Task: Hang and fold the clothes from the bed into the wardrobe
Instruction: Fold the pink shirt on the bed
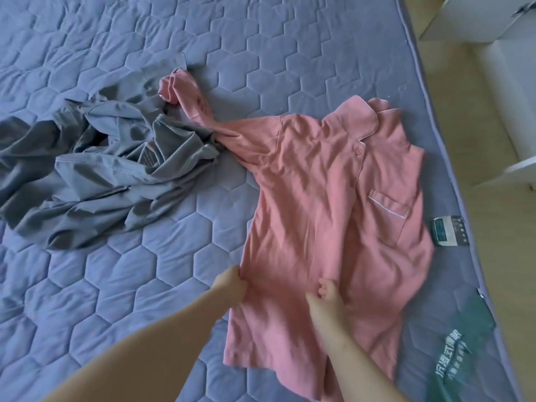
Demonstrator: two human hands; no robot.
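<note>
A pink button-up shirt (316,198) with a chest pocket and white piping lies front up on the blue quilted bed (116,300). Its left sleeve stretches up-left, twisted, and touches a crumpled grey garment (95,169) that lies to the left. My left hand (232,282) pinches the shirt's left side edge near the hem. My right hand (326,294) pinches a fold of the shirt's front near the middle. The shirt's right sleeve is hidden under the body.
A dark green printed bag (461,343) lies at the bed's right edge, with a small label (448,230) above it. Beyond the edge is a wooden floor (493,126) and white furniture (510,68) at the upper right.
</note>
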